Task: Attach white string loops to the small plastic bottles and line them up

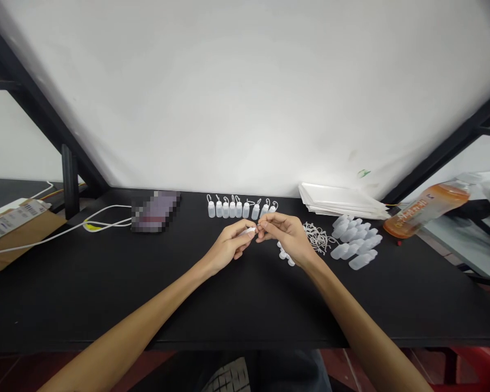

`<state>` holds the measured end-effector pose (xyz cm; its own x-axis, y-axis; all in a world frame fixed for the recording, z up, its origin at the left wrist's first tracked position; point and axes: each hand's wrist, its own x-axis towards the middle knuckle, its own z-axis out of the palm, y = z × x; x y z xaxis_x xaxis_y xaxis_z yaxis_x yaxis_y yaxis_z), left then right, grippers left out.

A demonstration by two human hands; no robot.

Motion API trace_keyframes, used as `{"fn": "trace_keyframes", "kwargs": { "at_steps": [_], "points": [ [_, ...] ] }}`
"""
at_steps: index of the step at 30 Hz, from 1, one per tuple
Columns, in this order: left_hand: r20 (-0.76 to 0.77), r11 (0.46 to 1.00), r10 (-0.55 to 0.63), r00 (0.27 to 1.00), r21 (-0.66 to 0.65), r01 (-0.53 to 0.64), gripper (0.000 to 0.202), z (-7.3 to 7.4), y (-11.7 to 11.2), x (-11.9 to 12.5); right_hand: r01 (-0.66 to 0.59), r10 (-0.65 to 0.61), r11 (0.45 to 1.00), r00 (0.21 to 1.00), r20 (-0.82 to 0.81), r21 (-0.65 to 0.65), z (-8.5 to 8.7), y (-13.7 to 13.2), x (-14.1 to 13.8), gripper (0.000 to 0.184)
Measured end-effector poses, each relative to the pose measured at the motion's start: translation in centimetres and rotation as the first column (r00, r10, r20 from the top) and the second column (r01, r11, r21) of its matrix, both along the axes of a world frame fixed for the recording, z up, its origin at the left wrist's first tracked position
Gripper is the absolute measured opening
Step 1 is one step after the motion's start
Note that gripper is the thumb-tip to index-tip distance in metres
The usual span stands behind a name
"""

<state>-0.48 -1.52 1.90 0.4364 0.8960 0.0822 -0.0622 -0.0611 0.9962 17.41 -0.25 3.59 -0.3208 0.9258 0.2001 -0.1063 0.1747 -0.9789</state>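
My left hand (230,245) is closed around a small white plastic bottle (248,231), mostly hidden by the fingers and tilted toward the right. Fingertips of my right hand (283,231) pinch together at the bottle's right end; what they grip is too small to make out. Just behind both hands stands a row of several small white bottles (232,210), most with a thin loop on top. Partly behind my right hand lie some small white caps (283,253). To its right are a heap of thin white loops (317,239) and a cluster of translucent bottles without caps (353,233).
A stack of white sheets (338,201) lies at the back right, with an orange-labelled bottle (427,209) on its side nearby. A blurred-out phone-like item (155,212), a white cable (106,209) and a cardboard package (18,234) are on the left of the black table (212,310).
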Motion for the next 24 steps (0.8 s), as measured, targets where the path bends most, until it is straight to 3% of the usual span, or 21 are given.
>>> {"fn": "trace_keyframes", "kwargs": {
  "at_steps": [24],
  "points": [
    [0.009, 0.998, -0.052, 0.999, -0.029, 0.053, 0.021, 0.22, -0.05, -0.25, -0.017, 0.017, 1.0, 1.0, -0.02, 0.013, 0.12, -0.17, -0.06, 0.03]
  ]
}}
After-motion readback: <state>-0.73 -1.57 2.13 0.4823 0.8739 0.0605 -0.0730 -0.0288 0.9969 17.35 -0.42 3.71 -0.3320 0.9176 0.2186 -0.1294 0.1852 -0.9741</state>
